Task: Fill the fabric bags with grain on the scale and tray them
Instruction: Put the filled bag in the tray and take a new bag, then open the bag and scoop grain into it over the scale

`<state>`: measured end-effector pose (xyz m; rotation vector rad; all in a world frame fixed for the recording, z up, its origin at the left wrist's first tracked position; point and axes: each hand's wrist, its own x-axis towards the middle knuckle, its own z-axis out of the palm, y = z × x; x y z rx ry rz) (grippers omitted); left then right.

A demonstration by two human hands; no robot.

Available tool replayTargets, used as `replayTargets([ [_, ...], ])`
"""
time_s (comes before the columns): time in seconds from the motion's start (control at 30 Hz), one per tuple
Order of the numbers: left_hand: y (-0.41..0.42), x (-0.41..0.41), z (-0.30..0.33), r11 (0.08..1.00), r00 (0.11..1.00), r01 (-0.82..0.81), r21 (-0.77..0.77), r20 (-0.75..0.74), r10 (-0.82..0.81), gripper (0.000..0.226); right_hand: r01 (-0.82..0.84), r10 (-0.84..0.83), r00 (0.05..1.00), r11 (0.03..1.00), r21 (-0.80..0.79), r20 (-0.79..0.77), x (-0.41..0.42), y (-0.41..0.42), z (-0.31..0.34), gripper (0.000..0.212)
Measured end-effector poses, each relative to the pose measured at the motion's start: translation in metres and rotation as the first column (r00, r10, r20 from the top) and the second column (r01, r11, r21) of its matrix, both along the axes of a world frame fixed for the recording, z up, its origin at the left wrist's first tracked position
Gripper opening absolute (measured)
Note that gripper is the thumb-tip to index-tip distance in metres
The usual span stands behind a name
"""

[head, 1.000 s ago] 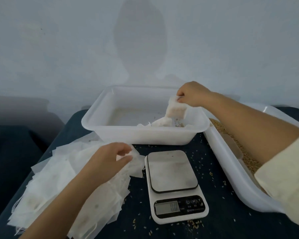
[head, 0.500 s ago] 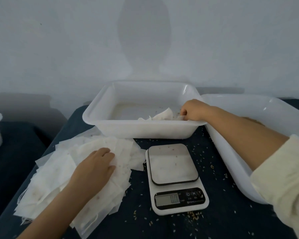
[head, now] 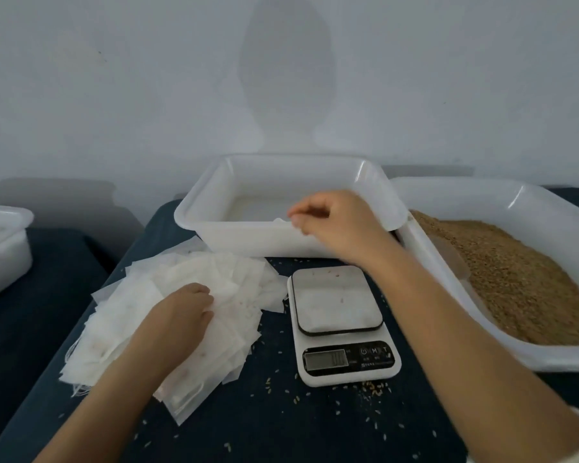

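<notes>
The left hand [head: 178, 315] rests fingers-curled on the empty fabric bags [head: 194, 295], left of the bare scale [head: 340, 302]; the right hand [head: 335, 225] hovers loosely curled, holding nothing, over the far tray [head: 214, 208].

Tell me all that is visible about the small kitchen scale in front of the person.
The scale is a small white plastic digital one, lying flat on the dark cloth between the pile of empty fabric bags and the grain tray. Its square platform is pale with a dark edge and carries only a few stray grains. The near panel has a grey display, unreadable here, and three buttons. No hand touches it; loose grain lies around it.
</notes>
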<state>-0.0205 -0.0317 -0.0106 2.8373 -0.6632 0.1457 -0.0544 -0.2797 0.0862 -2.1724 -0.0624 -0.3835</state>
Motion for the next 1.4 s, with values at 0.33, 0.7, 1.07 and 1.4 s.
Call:
replayTargets([
  [0.33, 0.003, -0.030, 0.001, 0.851, 0.989, -0.145, -0.505, -0.086, 0.117, 0.011, -0.220, 0.210, 0.935, 0.976, -0.001, -0.286, -0.045, 0.070, -0.079, 0.023],
  [0.7, 0.005, -0.059, 0.000, 0.272, 0.916, -0.377, -0.885, -0.313, 0.251, 0.013, -0.073, 0.156, 0.945, 0.958, 0.279, -0.287, -0.072, 0.095, -0.106, 0.026],
  [1.07, -0.035, -0.094, 0.013, -0.043, 0.856, -0.472, -0.881, -0.445, -0.262, 0.008, -0.043, 0.192, 0.963, 0.806, 0.591, -0.191, -0.088, 0.070, -0.089, 0.015],
  [1.4, -0.056, -0.110, -0.018, 0.342, 0.927, -0.178, -0.923, -0.274, -0.257, 0.016, 0.036, -0.041, 0.999, 0.975, 0.220, 0.015, -0.128, 0.041, -0.119, 0.044],
])
